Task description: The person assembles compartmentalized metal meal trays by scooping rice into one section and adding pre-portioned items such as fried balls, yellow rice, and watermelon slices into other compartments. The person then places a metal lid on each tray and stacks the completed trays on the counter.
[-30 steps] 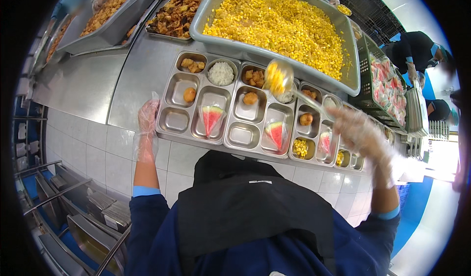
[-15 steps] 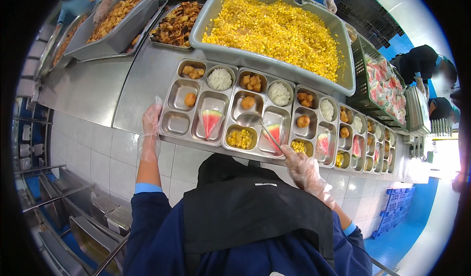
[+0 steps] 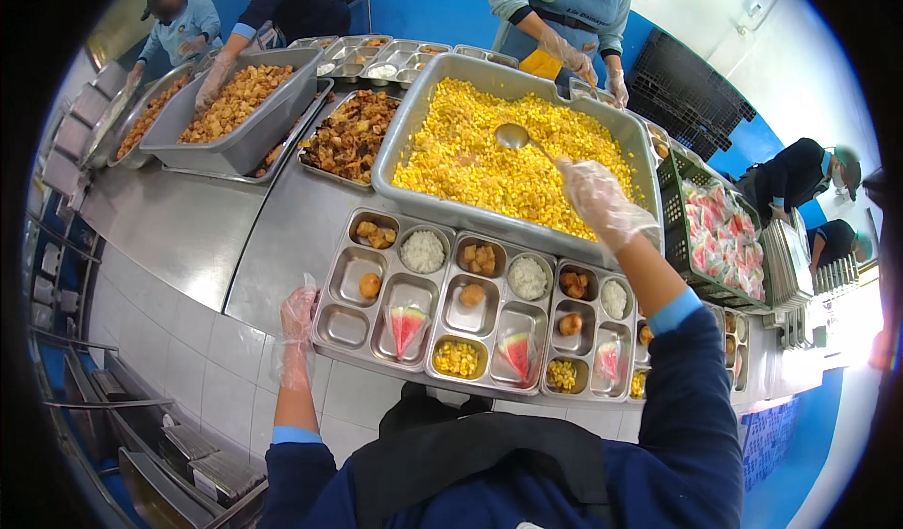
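Observation:
My right hand (image 3: 605, 204), in a clear plastic glove, grips the handle of a ladle (image 3: 512, 135). The ladle's round bowl hangs over yellow corn (image 3: 470, 167) in a big grey tub (image 3: 388, 157). My gloved left hand (image 3: 299, 320) has its fingers curled at the left edge of the nearest steel compartment tray (image 3: 326, 294). That tray bears rice (image 3: 422, 252), brown cubes (image 3: 375, 235), a round brown ball (image 3: 370, 285) and a wrapped watermelon slice (image 3: 405, 330); its lower left compartment shows bare steel. The tray beside it (image 3: 488, 355) also has corn.
More filled trays run rightward, partly behind my right arm. Fried pieces fill a metal pan (image 3: 313, 157) and a grey bin (image 3: 160, 126) at left. A dark green crate (image 3: 673, 211) of wrapped watermelon stands right. Several co-workers stand around; one (image 3: 562, 21) faces me across the tub.
My right hand has risen from the second tray to above the corn tub, carrying the ladle. My left hand stays at the first tray's edge. The view has tilted up.

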Motion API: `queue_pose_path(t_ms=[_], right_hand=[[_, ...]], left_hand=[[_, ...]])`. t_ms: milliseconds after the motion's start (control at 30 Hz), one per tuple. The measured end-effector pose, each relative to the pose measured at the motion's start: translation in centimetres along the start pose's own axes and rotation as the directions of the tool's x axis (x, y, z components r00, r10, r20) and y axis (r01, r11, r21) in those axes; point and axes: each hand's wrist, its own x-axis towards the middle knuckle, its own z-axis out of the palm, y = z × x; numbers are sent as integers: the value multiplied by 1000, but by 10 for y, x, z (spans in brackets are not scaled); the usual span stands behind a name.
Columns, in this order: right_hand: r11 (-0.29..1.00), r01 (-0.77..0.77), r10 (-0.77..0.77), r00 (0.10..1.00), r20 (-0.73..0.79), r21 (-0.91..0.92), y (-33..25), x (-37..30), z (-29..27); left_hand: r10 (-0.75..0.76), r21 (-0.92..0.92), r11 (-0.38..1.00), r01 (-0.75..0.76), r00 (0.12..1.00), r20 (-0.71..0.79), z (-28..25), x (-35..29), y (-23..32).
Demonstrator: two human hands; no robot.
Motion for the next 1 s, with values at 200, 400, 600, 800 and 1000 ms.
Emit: queue_pose_path(t_ms=[200, 400, 600, 800, 1000], right_hand=[[916, 268, -173, 936, 308, -298, -12, -6, 21], [940, -239, 114, 894, 434, 245, 4, -9, -2], [549, -706, 236, 645, 727, 448, 21, 7, 16], [854, -351, 193, 900, 392, 385, 29, -1, 37], [672, -606, 331, 760, 560, 425, 18, -9, 32]], left_hand=[[-61, -62, 996, 61, 998, -3, 3, -4, 5], [-21, -87, 996, 21, 1000, 2, 8, -6, 14], [-46, -49, 998, 46, 999, -5, 9, -5, 17], [-68, -164, 984, 71, 997, 27, 8, -6, 13], [-63, -65, 996, 66, 997, 53, 6, -5, 14]])
